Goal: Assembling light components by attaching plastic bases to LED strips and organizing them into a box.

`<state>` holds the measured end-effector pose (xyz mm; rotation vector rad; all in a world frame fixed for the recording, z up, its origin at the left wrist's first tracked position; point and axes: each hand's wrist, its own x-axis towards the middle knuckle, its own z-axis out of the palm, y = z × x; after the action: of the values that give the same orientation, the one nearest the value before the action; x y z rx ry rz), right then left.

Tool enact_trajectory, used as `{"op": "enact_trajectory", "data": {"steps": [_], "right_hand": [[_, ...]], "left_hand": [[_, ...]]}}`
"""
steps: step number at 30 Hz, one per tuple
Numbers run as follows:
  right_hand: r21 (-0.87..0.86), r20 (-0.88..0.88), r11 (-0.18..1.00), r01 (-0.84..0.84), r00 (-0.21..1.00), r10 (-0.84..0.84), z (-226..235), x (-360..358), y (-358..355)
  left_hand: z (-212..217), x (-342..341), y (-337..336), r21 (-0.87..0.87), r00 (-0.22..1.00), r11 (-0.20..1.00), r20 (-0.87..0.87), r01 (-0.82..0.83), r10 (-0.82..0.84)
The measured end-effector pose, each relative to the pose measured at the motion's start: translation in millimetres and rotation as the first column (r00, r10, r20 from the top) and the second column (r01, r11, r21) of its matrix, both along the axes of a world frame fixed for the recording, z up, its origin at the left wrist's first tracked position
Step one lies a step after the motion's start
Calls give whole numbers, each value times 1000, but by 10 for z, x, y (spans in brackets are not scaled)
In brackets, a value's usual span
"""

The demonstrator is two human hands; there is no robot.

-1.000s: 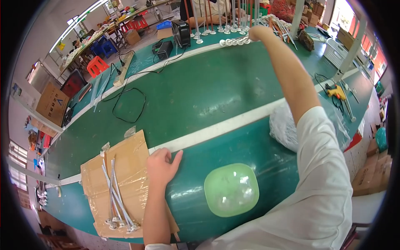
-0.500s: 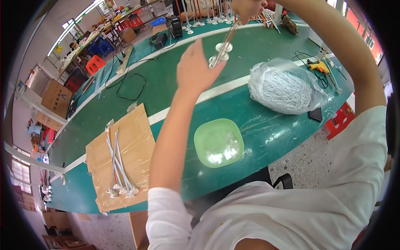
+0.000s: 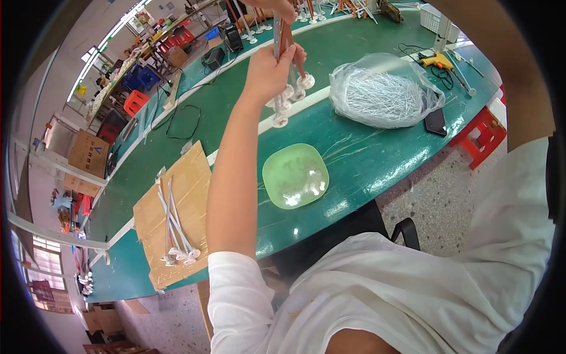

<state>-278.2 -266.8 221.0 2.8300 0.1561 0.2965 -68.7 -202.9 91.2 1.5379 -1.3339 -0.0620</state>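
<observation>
My left hand point(image 3: 268, 74) is closed around a bundle of long thin rods point(image 3: 283, 38), some silvery and some orange-brown. Their round white, disc-like ends point(image 3: 282, 109) hang below the fist, over the far part of the bench. At the top edge of the picture my right hand point(image 3: 279, 7), partly cut off, grips the upper part of the same rods. More rods of this kind point(image 3: 173, 224) lie on a flat cardboard sheet point(image 3: 150, 206) at the left, their white ends toward me. A light green square bowl point(image 3: 277, 159) with clear or whitish bits inside sits nearer me.
A clear bag of thin white sticks point(image 3: 383, 97) rests to the right, beside a black phone point(image 3: 435, 122). Behind it lie a yellow glue gun point(image 3: 437, 61) and a white basket point(image 3: 435, 22). Upright rods point(image 3: 250, 32) and a black fan point(image 3: 230, 38) stand farther back. A red stool point(image 3: 483, 138) is at right.
My left hand has gone from spread fingers beside the rods to a grip on them. The rods have swung from slanted to nearly upright. The whole view has shifted.
</observation>
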Motion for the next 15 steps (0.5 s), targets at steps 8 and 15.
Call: {"op": "enact_trajectory", "data": {"steps": [8,15], "right_hand": [[139,476,919,-370,839,266,-428,-533,-57],[255,608,769,-586,716,344,-1042,-314,-212]], "left_hand": [[418,-273,423,-13,851,974,-483,225,-204],[798,-658,821,53,821,951,-521,303,-233]]}}
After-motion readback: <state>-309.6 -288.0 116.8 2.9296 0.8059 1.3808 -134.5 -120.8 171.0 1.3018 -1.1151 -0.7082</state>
